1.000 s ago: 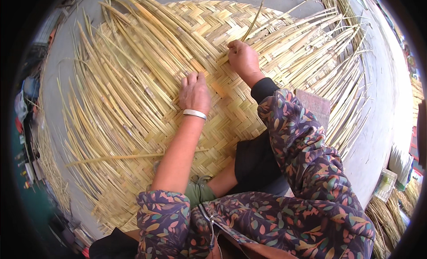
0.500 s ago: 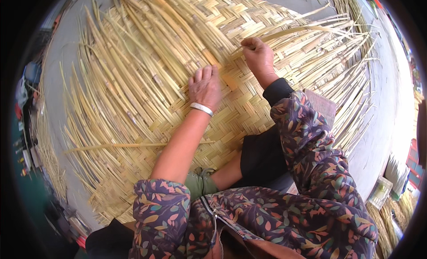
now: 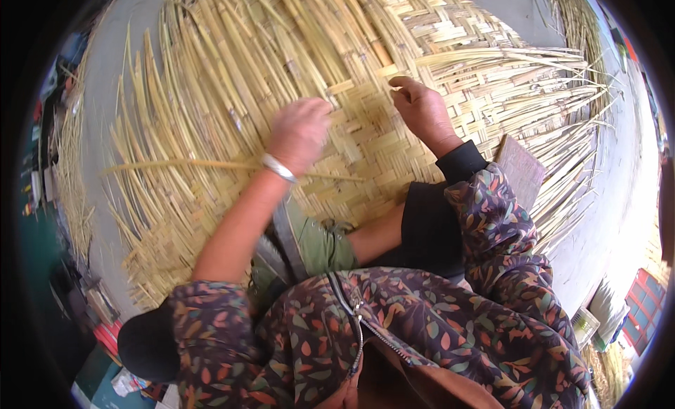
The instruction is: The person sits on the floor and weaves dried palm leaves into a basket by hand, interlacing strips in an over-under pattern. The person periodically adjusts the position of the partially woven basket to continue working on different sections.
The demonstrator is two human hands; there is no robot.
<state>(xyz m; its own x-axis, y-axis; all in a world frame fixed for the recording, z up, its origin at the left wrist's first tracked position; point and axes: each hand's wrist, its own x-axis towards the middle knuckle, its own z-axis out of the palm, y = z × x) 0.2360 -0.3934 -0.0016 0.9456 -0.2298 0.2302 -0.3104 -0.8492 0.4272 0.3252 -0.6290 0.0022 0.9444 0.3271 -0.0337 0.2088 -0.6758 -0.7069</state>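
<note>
A woven mat of pale yellow split-reed strips (image 3: 365, 145) spreads under both hands, its weave tight in the middle and its long loose strips fanning out left, far and right. My left hand (image 3: 302, 131), with a silvery bracelet at the wrist, is above the left part of the weave; motion smears its fingers. My right hand (image 3: 424, 114) is just over the weave at the right, its index finger and thumb slightly apart with nothing visible between them. A single loose strip (image 3: 169, 163) lies crosswise on the left, passing beneath my left forearm.
A flat brownish block (image 3: 520, 170) lies on the strips beside my right forearm. My green shoe (image 3: 323, 244) rests at the mat's near part. Bundled stalks (image 3: 583, 36) lie at the far right on grey floor (image 3: 112, 79). Mixed clutter lines the left edge.
My right hand has let go of the strip it was holding up, which is no longer raised. My left hand has moved left across the mat. The view has shifted, too.
</note>
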